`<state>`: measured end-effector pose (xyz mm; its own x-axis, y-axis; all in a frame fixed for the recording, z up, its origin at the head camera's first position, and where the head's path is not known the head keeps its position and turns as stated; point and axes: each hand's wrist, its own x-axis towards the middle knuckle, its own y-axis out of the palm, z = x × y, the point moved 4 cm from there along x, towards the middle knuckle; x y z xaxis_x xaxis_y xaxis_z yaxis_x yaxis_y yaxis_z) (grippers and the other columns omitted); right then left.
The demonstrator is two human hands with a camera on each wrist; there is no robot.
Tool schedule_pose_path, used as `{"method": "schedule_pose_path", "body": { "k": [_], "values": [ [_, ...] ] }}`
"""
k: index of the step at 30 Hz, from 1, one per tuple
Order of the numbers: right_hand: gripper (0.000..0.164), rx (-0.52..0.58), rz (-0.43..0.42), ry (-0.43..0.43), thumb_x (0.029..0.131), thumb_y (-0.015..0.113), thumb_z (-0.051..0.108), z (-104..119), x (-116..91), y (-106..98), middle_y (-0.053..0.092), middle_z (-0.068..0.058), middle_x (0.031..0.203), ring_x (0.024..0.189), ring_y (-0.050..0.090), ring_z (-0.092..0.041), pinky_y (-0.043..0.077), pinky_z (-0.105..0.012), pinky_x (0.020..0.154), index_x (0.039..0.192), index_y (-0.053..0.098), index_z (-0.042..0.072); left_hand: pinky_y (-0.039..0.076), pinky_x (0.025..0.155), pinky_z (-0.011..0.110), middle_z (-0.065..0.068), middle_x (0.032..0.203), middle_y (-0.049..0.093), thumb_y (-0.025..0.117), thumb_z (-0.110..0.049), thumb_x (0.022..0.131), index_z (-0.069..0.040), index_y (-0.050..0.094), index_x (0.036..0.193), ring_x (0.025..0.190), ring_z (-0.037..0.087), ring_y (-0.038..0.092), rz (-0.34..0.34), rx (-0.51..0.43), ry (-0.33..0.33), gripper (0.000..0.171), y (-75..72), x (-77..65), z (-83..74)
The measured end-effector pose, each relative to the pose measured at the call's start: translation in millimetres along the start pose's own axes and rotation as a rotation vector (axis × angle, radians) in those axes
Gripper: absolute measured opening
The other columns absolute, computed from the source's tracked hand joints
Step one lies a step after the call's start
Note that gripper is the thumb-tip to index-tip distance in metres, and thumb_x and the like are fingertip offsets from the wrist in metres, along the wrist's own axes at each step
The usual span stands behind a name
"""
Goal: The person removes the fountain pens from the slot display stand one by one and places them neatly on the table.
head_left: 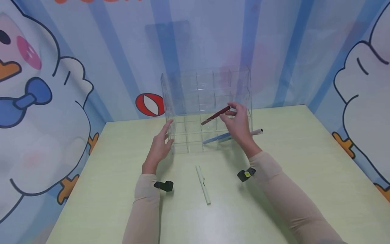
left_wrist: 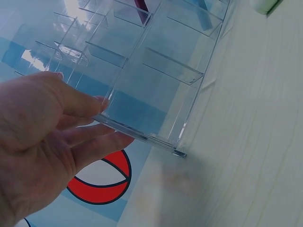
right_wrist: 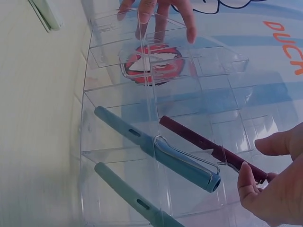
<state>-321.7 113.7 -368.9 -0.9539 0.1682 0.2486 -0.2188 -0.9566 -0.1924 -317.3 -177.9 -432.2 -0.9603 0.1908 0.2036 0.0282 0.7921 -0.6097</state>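
My left hand (head_left: 158,147) grips the left side panel of a clear acrylic rack (head_left: 166,101), thumb on one face and fingers on the other. Up at the rack's right part, my right hand (head_left: 240,123) pinches a dark red pen (head_left: 214,116) near its clip end. That pen slants, its far end within a compartment in the right wrist view. Below it, a blue pen (right_wrist: 184,165) with a wire clip leans in a lower compartment. Another blue pen (right_wrist: 123,187) lies beside it, partly cut off by the frame edge.
A pale pen (head_left: 202,184) lies on the light wooden table (head_left: 106,203) in front of the rack, between my forearms. Behind the rack rises a blue striped backdrop (head_left: 128,67) with cartoon ducks. The rack stands near the table's back edge.
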Motion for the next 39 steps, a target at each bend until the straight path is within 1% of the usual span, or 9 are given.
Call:
{"method": "schedule_pose_path", "body": {
  "k": [3, 7, 14, 19, 24, 27, 31, 34, 39],
  "values": [
    [0.055, -0.009, 0.011, 0.016, 0.091, 0.069, 0.004, -2, 2, 2, 0.04, -0.018, 0.141, 0.113, 0.061, -0.026, 0.056, -0.032, 0.087, 0.141, 0.048, -0.002, 0.044, 0.105, 0.053, 0.013, 0.163, 0.026, 0.059, 0.003, 0.097, -0.027, 0.022, 0.16, 0.136, 0.044, 0.044, 0.004, 0.001, 0.002, 0.078, 0.0, -1.0, -0.2],
    [0.058, -0.039, 0.02, 0.016, 0.091, 0.069, 0.004, -3, 4, 4, 0.047, -0.017, 0.14, 0.112, 0.063, -0.026, 0.056, -0.036, 0.084, 0.144, 0.046, 0.001, 0.044, 0.106, 0.053, 0.012, 0.163, 0.025, 0.059, 0.003, 0.098, -0.028, 0.022, 0.16, 0.136, 0.044, 0.043, 0.002, 0.005, -0.005, 0.079, -0.5, -1.8, 0.0],
    [0.067, -0.043, 0.054, 0.047, 0.093, 0.067, 0.004, -5, 8, 8, 0.051, -0.019, 0.14, 0.115, 0.062, -0.03, 0.055, -0.043, 0.092, 0.152, 0.035, 0.002, 0.044, 0.105, 0.054, 0.013, 0.163, 0.025, 0.058, 0.004, 0.098, -0.031, 0.022, 0.16, 0.136, 0.044, 0.043, 0.001, -0.004, -0.01, 0.08, -1.8, -3.4, 0.0],
    [0.074, -0.022, 0.038, 0.08, 0.095, 0.065, 0.005, -8, 10, 10, 0.051, -0.02, 0.141, 0.116, 0.062, -0.029, 0.055, -0.041, 0.093, 0.157, 0.025, 0.006, 0.044, 0.106, 0.053, 0.012, 0.163, 0.025, 0.058, 0.002, 0.098, -0.034, 0.022, 0.159, 0.137, 0.044, 0.042, 0.002, -0.013, -0.003, 0.08, -1.8, -2.9, 1.1],
    [0.068, 0.024, 0.024, 0.077, 0.096, 0.062, 0.004, -10, 11, 13, 0.052, -0.021, 0.137, 0.112, 0.063, -0.029, 0.057, -0.035, 0.087, 0.156, 0.028, 0.005, 0.044, 0.105, 0.054, 0.013, 0.163, 0.025, 0.058, 0.002, 0.098, -0.034, 0.022, 0.159, 0.136, 0.045, 0.042, -0.001, -0.013, 0.0, 0.08, -1.7, -1.6, 1.7],
    [0.065, 0.043, 0.021, 0.069, 0.097, 0.061, 0.004, -11, 12, 14, 0.052, -0.022, 0.134, 0.109, 0.062, -0.03, 0.058, -0.035, 0.085, 0.154, 0.03, 0.004, 0.044, 0.106, 0.054, 0.013, 0.163, 0.025, 0.059, 0.002, 0.098, -0.036, 0.021, 0.159, 0.137, 0.044, 0.042, -0.001, -0.01, -0.004, 0.081, -1.1, -1.4, 2.0],
    [0.058, 0.041, 0.018, 0.043, 0.098, 0.06, 0.003, -13, 13, 14, 0.053, -0.023, 0.131, 0.108, 0.062, -0.031, 0.059, -0.036, 0.084, 0.15, 0.036, 0.002, 0.043, 0.106, 0.054, 0.011, 0.163, 0.025, 0.059, 0.002, 0.098, -0.037, 0.021, 0.159, 0.137, 0.043, 0.043, -0.001, -0.006, -0.006, 0.082, -1.4, -2.3, 1.1],
    [0.054, 0.028, 0.018, 0.027, 0.097, 0.061, 0.003, -13, 13, 15, 0.055, -0.022, 0.126, 0.107, 0.063, -0.031, 0.059, -0.032, 0.08, 0.147, 0.04, 0.0, 0.044, 0.106, 0.053, 0.011, 0.163, 0.026, 0.059, 0.002, 0.098, -0.036, 0.021, 0.159, 0.136, 0.042, 0.044, -0.001, -0.003, -0.006, 0.081, -2.1, -2.9, 0.0],
    [0.053, 0.006, 0.023, 0.03, 0.097, 0.062, 0.003, -12, 14, 16, 0.058, -0.022, 0.122, 0.106, 0.063, -0.032, 0.059, -0.031, 0.078, 0.146, 0.042, -0.001, 0.044, 0.106, 0.053, 0.012, 0.163, 0.026, 0.058, 0.001, 0.099, -0.034, 0.021, 0.16, 0.136, 0.042, 0.043, 0.003, -0.007, -0.001, 0.08, -2.4, -2.4, -0.5]
  ]
}}
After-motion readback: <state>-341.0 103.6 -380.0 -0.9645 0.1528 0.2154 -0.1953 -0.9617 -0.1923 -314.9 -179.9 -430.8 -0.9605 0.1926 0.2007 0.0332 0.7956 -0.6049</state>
